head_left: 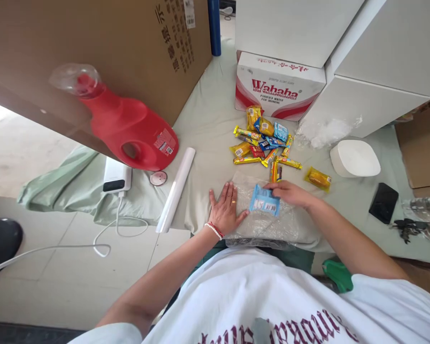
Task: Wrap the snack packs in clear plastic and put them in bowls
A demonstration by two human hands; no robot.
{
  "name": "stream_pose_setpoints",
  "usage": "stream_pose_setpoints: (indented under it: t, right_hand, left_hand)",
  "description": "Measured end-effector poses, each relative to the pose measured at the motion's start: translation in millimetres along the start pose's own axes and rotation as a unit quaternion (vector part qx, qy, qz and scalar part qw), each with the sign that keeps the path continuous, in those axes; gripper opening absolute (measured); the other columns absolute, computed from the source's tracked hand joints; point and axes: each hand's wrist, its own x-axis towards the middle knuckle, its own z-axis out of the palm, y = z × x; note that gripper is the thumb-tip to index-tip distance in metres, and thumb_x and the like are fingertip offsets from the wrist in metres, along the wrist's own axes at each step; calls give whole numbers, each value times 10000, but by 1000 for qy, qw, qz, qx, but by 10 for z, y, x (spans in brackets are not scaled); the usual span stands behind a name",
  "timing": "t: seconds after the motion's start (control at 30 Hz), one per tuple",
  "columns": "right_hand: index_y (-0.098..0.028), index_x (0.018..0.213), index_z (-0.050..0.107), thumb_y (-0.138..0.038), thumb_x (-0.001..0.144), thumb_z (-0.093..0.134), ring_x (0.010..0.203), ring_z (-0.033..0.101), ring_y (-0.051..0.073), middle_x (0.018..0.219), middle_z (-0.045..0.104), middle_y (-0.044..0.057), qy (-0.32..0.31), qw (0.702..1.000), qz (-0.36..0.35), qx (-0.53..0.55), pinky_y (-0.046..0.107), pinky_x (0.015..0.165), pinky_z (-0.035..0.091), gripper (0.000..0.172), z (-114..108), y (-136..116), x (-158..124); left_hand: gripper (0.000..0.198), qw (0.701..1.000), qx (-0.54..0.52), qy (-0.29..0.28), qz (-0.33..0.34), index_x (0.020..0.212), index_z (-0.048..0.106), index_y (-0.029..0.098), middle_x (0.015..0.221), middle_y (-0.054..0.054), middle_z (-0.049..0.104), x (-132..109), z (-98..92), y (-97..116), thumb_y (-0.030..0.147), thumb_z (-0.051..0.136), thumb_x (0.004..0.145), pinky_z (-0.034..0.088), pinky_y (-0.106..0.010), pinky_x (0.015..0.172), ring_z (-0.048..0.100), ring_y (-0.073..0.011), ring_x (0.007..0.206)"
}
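Observation:
My left hand [225, 209] lies flat with its fingers stretched out, pressing on the left edge of a clear plastic sheet or bag [243, 224]. In my right hand [290, 193] the fingers are closed on the upper right corner of a light-blue snack packet [264, 200], which is held over the clear plastic. Just beyond my hands is a loose pile of wrapped snacks [263, 138], mostly yellow with some blue and red wrappers. One yellow-wrapped snack [318, 178] lies apart, to the right of my right hand.
A red jug [136, 124] and a white plastic roll [176, 190] are at left, beside a power bank [116, 176] with a cable. A Wahaba-lettered carton [279, 86] stands behind the pile. To the right are a white bowl [355, 158], a black phone [383, 203] and keys [408, 228].

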Motion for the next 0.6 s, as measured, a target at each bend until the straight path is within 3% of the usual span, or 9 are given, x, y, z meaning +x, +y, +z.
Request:
stream_pose_setpoints:
  t: [0.03, 0.17, 0.3, 0.47, 0.6]
  right_hand:
    - [-183, 1241, 751, -254, 949, 473, 995, 692, 255, 1109, 759, 86, 1, 999, 3, -41, 399, 921, 564, 409, 139, -2, -61]
    - [-175, 1382, 671, -418, 997, 553, 1271, 558, 368, 1399, 633, 184, 127, 964, -18, -234, 539, 1067, 478, 471, 570, -121, -212]
    - [-207, 1483, 581, -491, 940, 673, 1379, 460, 395, 1453, 596, 169, 153, 950, -30, -271, 573, 1116, 429, 620, 871, -173, -270]
    - [-228, 1524, 536, -509, 945, 653, 1445, 383, 404, 1444, 593, 164, 216, 939, -18, -266, 626, 1205, 287, 654, 985, 108, -452]
    - [-258, 1569, 475, -495, 934, 648, 1527, 264, 412, 1501, 550, 138, 196, 942, -22, -271, 697, 1236, 161, 700, 925, 332, -653]
  left_hand:
    - [902, 1000, -1, 1, -2, 1650, 224, 68, 1724, -213, 153, 0, 0, 5, 668, 382, 996, -87, -757, 1224, 107, -370, 1627]
    - [875, 1000, -3, 7, -4, 1657, 220, 95, 1723, -207, 167, -3, 9, 7, 650, 385, 1001, -85, -742, 1231, 102, -363, 1629]
    - [806, 1000, 0, 11, -6, 1668, 185, 132, 1729, -194, 156, -8, 31, -9, 603, 335, 1032, -81, -746, 1228, 109, -341, 1632]
    - [762, 1000, 2, 9, -12, 1672, 170, 149, 1728, -195, 165, 3, 67, -15, 556, 321, 1046, -98, -755, 1218, 119, -334, 1631]
    - [755, 1000, -2, 15, -10, 1669, 177, 132, 1723, -202, 173, 11, 75, -8, 542, 317, 1051, -118, -741, 1220, 157, -322, 1626]
